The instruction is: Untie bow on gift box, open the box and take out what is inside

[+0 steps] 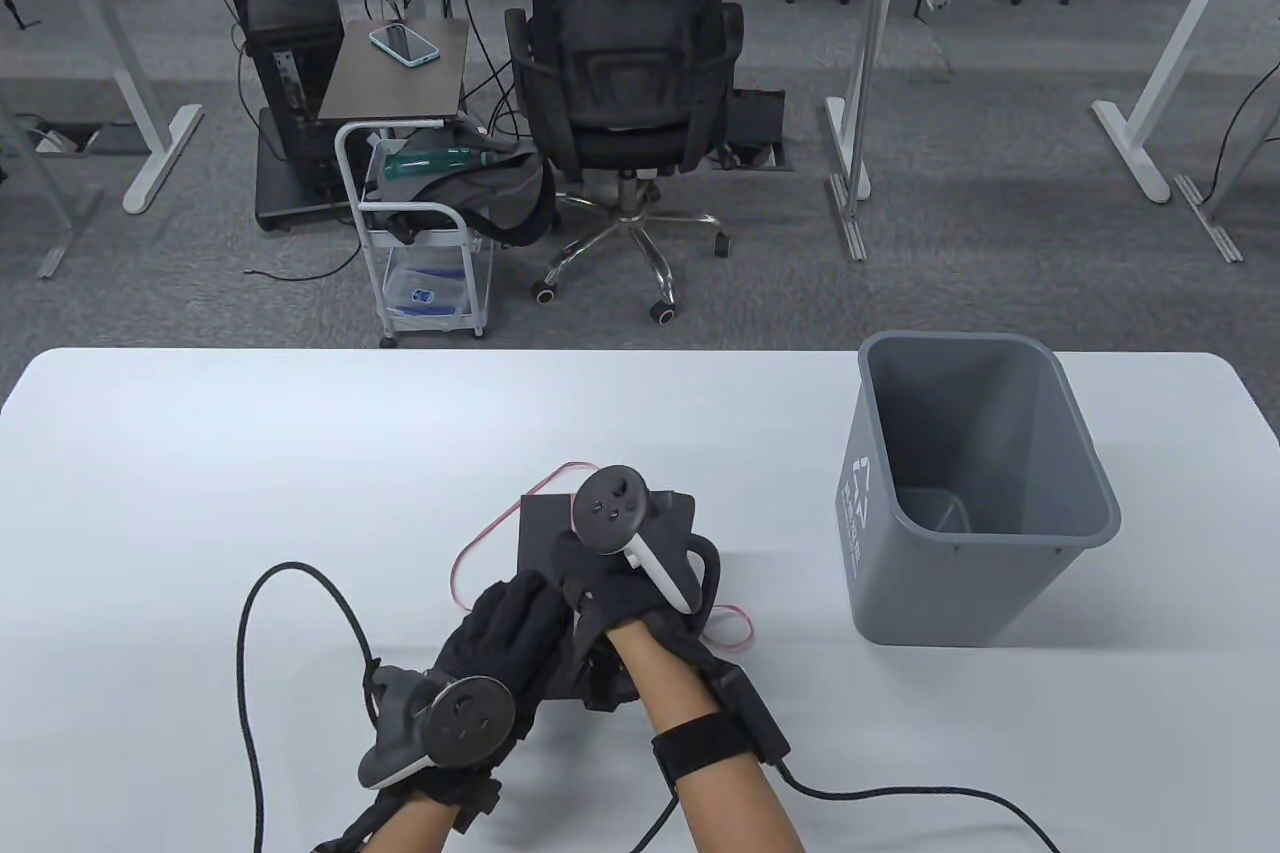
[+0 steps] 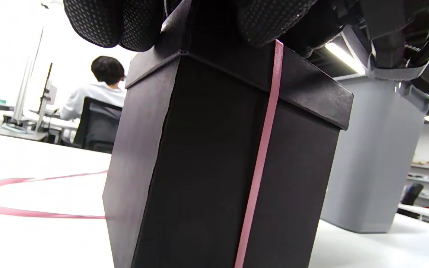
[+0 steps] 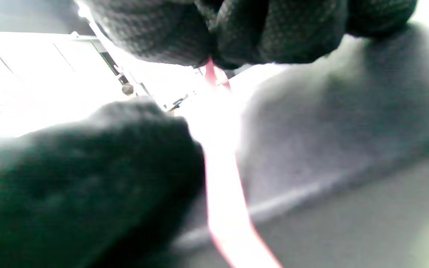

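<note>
A tall black gift box (image 1: 545, 528) stands near the table's front edge with its lid on. A thin pink ribbon (image 1: 465, 563) lies in loose loops on the table to both sides of it. In the left wrist view the ribbon (image 2: 263, 149) runs up the side of the box (image 2: 207, 167) to the lid. My left hand (image 1: 515, 618) lies over the near side of the lid, fingertips (image 2: 102, 22) curled on its edge. My right hand (image 1: 600, 583) is on top of the box, and its fingertips (image 3: 184, 41) pinch the ribbon (image 3: 222, 186) above the lid (image 3: 330, 130).
A grey plastic bin (image 1: 985, 493) stands open on the table to the right of the box, about a hand's width away. Black glove cables trail over the table at front left and front right. A person sits in an office chair beyond the table.
</note>
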`<state>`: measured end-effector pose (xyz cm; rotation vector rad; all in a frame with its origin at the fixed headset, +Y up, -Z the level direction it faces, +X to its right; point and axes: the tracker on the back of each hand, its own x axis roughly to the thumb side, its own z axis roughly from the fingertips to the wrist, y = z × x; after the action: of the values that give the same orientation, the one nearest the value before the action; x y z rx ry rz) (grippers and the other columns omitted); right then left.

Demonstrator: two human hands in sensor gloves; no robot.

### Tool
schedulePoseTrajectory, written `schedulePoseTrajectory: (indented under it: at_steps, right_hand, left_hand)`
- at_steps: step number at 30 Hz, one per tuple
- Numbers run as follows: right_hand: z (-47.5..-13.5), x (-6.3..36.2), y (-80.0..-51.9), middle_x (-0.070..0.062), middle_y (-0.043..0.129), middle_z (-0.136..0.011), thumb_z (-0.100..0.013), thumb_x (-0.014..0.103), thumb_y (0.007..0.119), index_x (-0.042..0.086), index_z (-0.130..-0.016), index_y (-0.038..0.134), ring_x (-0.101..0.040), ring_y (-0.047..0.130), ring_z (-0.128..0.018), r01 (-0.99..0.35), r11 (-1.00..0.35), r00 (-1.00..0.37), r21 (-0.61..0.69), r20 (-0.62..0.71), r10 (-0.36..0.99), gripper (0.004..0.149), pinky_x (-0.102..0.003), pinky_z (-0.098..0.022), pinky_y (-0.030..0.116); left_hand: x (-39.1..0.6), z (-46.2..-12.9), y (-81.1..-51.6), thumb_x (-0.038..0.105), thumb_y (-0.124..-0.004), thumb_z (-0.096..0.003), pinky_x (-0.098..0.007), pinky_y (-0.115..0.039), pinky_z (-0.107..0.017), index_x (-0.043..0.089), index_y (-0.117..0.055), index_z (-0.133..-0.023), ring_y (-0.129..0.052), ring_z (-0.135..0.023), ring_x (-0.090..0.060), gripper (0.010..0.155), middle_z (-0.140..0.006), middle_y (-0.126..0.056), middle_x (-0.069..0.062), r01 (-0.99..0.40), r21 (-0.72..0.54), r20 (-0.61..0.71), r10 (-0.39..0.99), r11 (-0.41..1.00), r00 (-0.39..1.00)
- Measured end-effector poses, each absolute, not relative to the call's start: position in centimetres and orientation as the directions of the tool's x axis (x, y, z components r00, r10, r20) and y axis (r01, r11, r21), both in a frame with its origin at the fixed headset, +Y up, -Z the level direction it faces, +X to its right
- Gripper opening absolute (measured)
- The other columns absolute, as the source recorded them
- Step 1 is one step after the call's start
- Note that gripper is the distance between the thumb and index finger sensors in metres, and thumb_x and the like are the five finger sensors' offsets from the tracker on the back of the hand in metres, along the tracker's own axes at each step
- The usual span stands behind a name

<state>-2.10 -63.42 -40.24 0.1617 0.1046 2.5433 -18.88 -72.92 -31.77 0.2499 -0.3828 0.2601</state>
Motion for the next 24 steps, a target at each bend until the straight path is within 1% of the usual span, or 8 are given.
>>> schedulePoseTrajectory:
  at_steps: [3, 7, 11, 14, 17, 20, 24]
  right_hand:
    - [-39.8, -1.5, -62.7, -0.018, 0.084, -0.066, -0.06, 0.034, 0.076, 0.004, -0.087, 0.08, -0.025, 0.089, -0.044, -0.599, -0.792, -0.784, 0.114, 0.116, 0.61, 0.041, -0.056, -0.048, 0.074]
    - [-39.1, -0.9, -61.6, -0.018, 0.084, -0.066, -0.06, 0.033, 0.076, 0.003, -0.087, 0.08, -0.025, 0.089, -0.044, -0.612, -0.784, -0.77, 0.106, 0.147, 0.621, 0.04, -0.056, -0.048, 0.074]
    - [-38.4, 0.1, -60.0, -0.018, 0.084, -0.065, -0.06, 0.033, 0.076, 0.003, -0.086, 0.081, -0.025, 0.089, -0.043, -0.654, -0.753, -0.737, 0.079, 0.158, 0.657, 0.04, -0.055, -0.047, 0.075]
    - [-37.9, 0.9, -59.0, -0.018, 0.085, -0.064, -0.059, 0.033, 0.077, 0.003, -0.085, 0.081, -0.024, 0.09, -0.042, -0.663, -0.747, -0.731, 0.046, 0.173, 0.66, 0.04, -0.055, -0.046, 0.075]
    - [-37.6, 1.7, -58.4, -0.018, 0.085, -0.064, -0.059, 0.034, 0.076, 0.003, -0.085, 0.081, -0.024, 0.09, -0.042, -0.677, -0.734, -0.719, 0.047, 0.168, 0.674, 0.04, -0.054, -0.046, 0.076]
    - [-37.6, 2.6, -58.2, -0.018, 0.085, -0.064, -0.059, 0.033, 0.076, 0.003, -0.085, 0.081, -0.024, 0.09, -0.041, -0.731, -0.678, -0.664, 0.074, 0.152, 0.732, 0.04, -0.054, -0.045, 0.076]
    - [-37.4, 3.6, -57.6, -0.018, 0.085, -0.063, -0.059, 0.034, 0.076, 0.003, -0.085, 0.081, -0.023, 0.09, -0.041, -0.823, -0.556, -0.537, 0.12, 0.157, 0.829, 0.04, -0.054, -0.045, 0.076]
  left_hand:
    - [-18.8, -31.8, -72.9, 0.035, -0.065, -0.0644, -0.052, -0.068, -0.074, 0.023, -0.055, -0.115, -0.067, -0.103, -0.049, 0.053, -0.125, -0.051, -0.012, -0.309, 0.185, 0.392, 0.218, 0.933, 0.894]
    - [-18.9, -31.8, -72.9, 0.034, -0.066, -0.0644, -0.051, -0.069, -0.073, 0.023, -0.055, -0.115, -0.069, -0.101, -0.049, 0.053, -0.125, -0.05, -0.013, -0.316, 0.175, 0.385, 0.23, 0.932, 0.894]
    - [-19.0, -31.9, -73.0, 0.034, -0.066, -0.0645, -0.051, -0.069, -0.073, 0.023, -0.055, -0.115, -0.069, -0.101, -0.049, 0.053, -0.125, -0.05, -0.013, -0.322, 0.168, 0.383, 0.24, 0.932, 0.892]
    - [-19.1, -31.9, -72.9, 0.034, -0.066, -0.0645, -0.05, -0.07, -0.073, 0.022, -0.055, -0.115, -0.07, -0.1, -0.049, 0.053, -0.125, -0.05, -0.013, -0.328, 0.162, 0.379, 0.249, 0.931, 0.891]
    - [-19.2, -31.9, -72.9, 0.034, -0.066, -0.0645, -0.05, -0.071, -0.072, 0.022, -0.055, -0.115, -0.072, -0.099, -0.049, 0.053, -0.125, -0.05, -0.013, -0.331, 0.157, 0.375, 0.254, 0.93, 0.892]
    - [-19.1, -31.9, -72.9, 0.033, -0.066, -0.0645, -0.05, -0.071, -0.073, 0.022, -0.055, -0.115, -0.072, -0.099, -0.049, 0.053, -0.125, -0.049, -0.013, -0.331, 0.154, 0.374, 0.255, 0.931, 0.892]
    - [-19.2, -31.9, -72.9, 0.033, -0.066, -0.0646, -0.05, -0.071, -0.072, 0.023, -0.055, -0.116, -0.072, -0.098, -0.049, 0.053, -0.126, -0.049, -0.012, -0.339, 0.142, 0.372, 0.267, 0.93, 0.889]
